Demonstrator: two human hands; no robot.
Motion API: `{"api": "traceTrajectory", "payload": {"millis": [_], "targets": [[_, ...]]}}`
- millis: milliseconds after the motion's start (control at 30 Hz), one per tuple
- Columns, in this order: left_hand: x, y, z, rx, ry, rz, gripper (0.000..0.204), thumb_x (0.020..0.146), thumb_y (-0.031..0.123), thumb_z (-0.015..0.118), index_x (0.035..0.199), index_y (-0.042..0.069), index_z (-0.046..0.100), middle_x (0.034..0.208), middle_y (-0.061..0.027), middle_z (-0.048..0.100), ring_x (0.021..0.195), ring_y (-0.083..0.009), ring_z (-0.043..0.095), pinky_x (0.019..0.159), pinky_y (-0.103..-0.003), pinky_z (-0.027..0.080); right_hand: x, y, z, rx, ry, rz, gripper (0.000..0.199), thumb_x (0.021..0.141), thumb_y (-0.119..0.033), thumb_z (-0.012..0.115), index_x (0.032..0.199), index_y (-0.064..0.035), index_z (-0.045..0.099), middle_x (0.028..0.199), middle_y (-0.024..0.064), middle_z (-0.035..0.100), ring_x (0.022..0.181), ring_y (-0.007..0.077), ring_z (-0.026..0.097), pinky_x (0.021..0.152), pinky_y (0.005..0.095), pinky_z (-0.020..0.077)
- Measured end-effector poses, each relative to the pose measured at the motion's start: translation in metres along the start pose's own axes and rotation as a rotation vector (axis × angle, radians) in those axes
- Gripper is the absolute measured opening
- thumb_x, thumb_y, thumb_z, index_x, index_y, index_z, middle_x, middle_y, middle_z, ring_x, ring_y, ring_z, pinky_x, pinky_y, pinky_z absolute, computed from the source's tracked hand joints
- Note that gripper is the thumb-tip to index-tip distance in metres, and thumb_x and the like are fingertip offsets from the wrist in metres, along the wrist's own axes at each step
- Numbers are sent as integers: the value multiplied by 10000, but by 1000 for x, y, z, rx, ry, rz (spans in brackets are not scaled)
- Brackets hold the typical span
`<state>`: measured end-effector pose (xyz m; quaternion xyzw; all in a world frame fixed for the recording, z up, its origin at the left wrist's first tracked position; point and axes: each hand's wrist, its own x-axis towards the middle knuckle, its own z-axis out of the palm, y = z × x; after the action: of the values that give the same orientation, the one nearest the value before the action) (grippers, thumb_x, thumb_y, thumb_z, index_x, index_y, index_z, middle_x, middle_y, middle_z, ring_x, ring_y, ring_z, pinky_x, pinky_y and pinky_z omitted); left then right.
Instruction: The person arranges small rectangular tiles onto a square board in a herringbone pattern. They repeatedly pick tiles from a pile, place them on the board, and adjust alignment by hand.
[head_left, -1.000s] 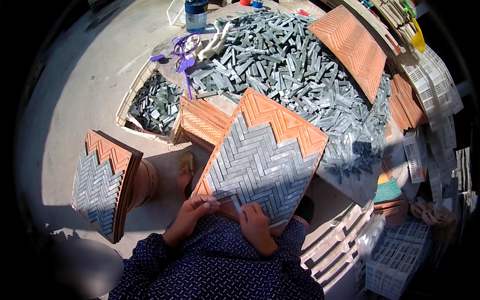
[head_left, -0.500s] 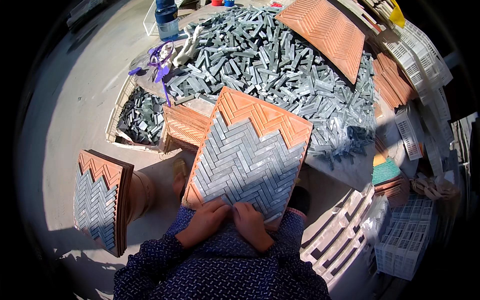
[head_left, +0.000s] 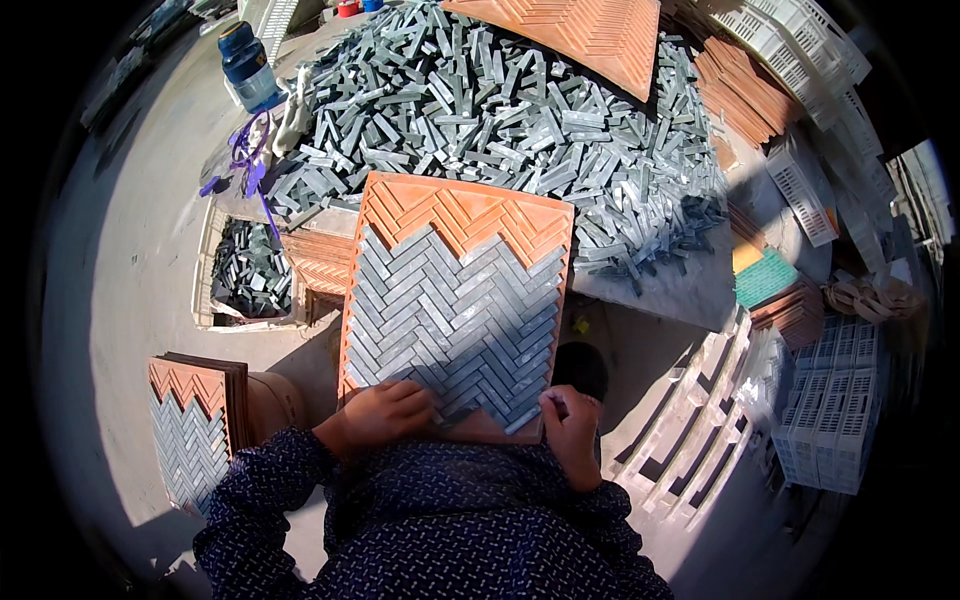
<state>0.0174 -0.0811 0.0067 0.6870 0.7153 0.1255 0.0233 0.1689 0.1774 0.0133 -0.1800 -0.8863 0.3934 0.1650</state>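
An orange herringbone-grooved mould board (head_left: 400, 203) rests on my lap, tilted toward me. Grey stone strip tiles (head_left: 450, 310) fill most of its grooves in a zigzag; bare orange grooves show along the far end and a small bare patch at the near edge. My left hand (head_left: 385, 412) lies over the near left corner, its fingers bent together on the tiles, hiding what is under them. At the near right edge my right hand (head_left: 572, 425) is closed, thumb and forefinger pinched beside the board's rim. Whatever it holds is too small to make out.
A large heap of loose grey strips (head_left: 470, 110) covers the table ahead, with another mould board (head_left: 590, 40) on it. A crate of strips (head_left: 205, 270) stands left, a stack of filled boards (head_left: 190, 430) nearer. White crates (head_left: 825, 420) and a pallet (head_left: 680, 430) are right.
My hands were together at the board's near edge; now they are apart, left at the left corner, right at the right edge. The board has turned straighter, and the view has shifted.
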Motion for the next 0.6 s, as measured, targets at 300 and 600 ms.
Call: {"api": "traceTrajectory", "payload": {"millis": [300,600], "targets": [[1,1,9,-101,63,-110,281,733,174,591,993,74,556,1049,-57,517,1016,-224,522,826,-316,495,15,17,-13,95,92,103,40,815,-28,623,836,1,604,715,91,634,593,123,600,555,251,465],[-17,24,5,-136,59,-259,374,742,132,568,1102,39,530,1188,-116,507,1155,-270,479,895,-361,466,0,-10,36,15,-344,-496,124,746,-66,651,861,-39,611,853,95,593,723,227,616,589,304,498]]}}
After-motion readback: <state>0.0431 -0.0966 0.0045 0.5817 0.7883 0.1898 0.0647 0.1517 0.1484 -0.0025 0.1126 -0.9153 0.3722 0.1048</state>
